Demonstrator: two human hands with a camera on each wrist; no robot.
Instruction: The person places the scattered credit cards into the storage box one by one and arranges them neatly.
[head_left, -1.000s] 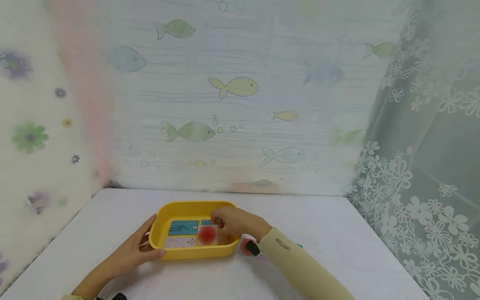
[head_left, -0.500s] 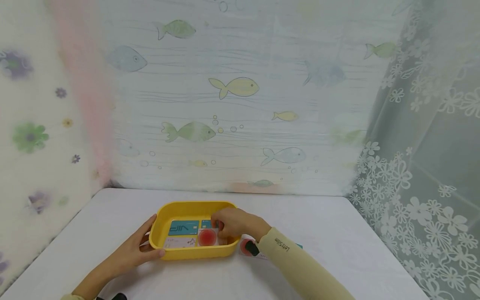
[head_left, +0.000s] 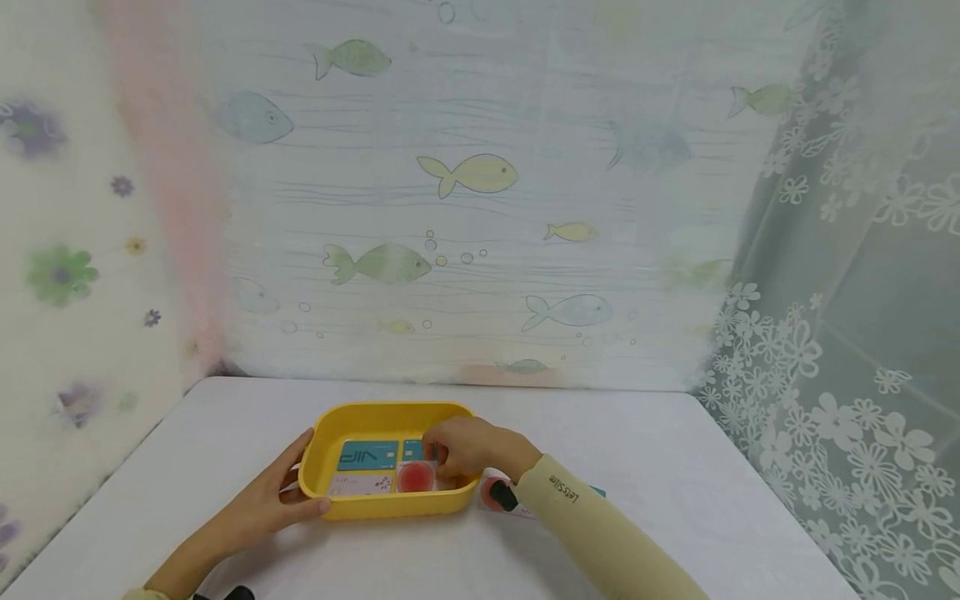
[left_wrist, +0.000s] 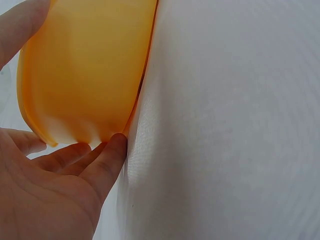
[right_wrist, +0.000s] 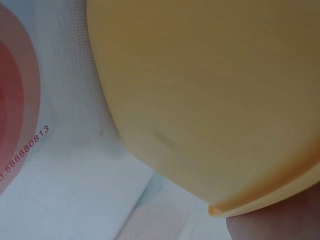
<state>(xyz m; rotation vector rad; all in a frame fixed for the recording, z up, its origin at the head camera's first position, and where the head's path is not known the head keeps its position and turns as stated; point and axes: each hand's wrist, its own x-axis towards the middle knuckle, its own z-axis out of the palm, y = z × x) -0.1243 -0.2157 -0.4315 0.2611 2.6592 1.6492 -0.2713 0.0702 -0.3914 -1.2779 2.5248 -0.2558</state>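
A yellow plastic tray (head_left: 397,506) stands on the white table, with several cards lying in it. My left hand (head_left: 262,500) holds its left end, thumb at the near rim and fingertips against the outer wall, as the left wrist view shows too. My right hand (head_left: 472,446) reaches over the right rim, fingers curled down at a card with a red circle (head_left: 416,477); its right part and the fingertips are hidden. Left of that card lie a teal VIP card (head_left: 367,455) and a pale patterned card (head_left: 360,484). Another teal card (head_left: 412,451) shows partly behind it.
Outside the tray, under my right forearm, another red-circle card (head_left: 490,492) lies on the table, printed with digits in the right wrist view. A teal card edge (head_left: 598,492) peeks out beyond the sleeve. A fish-patterned curtain (head_left: 480,275) hangs behind the table.
The red-circle card in the tray has shifted slightly down toward the near wall, uncovering more of the teal card behind it. Both hands have stayed almost in place.
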